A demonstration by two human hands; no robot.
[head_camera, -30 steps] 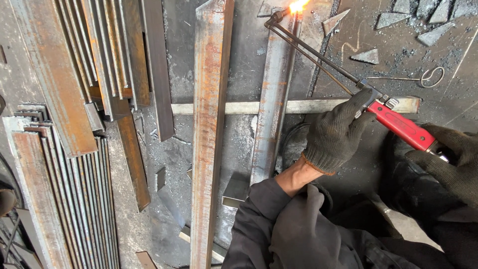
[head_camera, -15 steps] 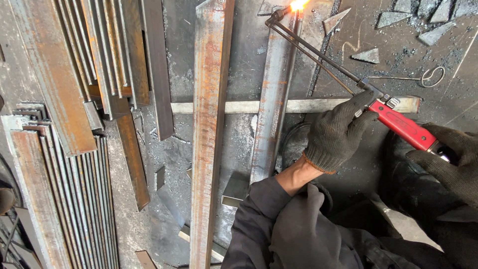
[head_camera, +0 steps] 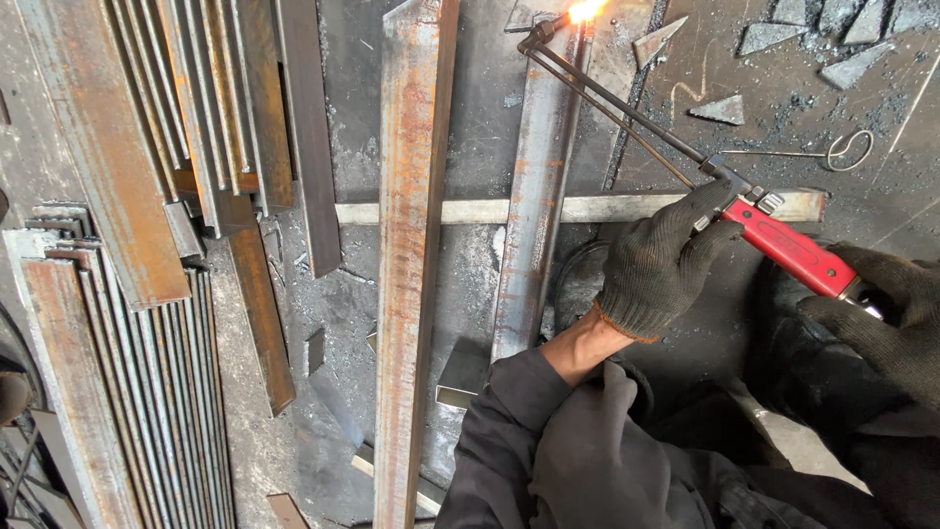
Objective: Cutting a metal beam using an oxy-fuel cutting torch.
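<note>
Left of the cutting torch (head_camera: 685,162), a stack of rusty flat bars (head_camera: 147,392) lies on the floor, then a long rusty angle bar (head_camera: 416,245). Next comes the grey steel bar (head_camera: 539,225), whose far end meets the torch's flame (head_camera: 587,10). The gloved left hand (head_camera: 661,264) curls around the torch just ahead of its red handle (head_camera: 788,250). The gloved right hand (head_camera: 881,318) closes on the handle's rear end. Beyond the torch lie triangular metal offcuts (head_camera: 720,108).
</note>
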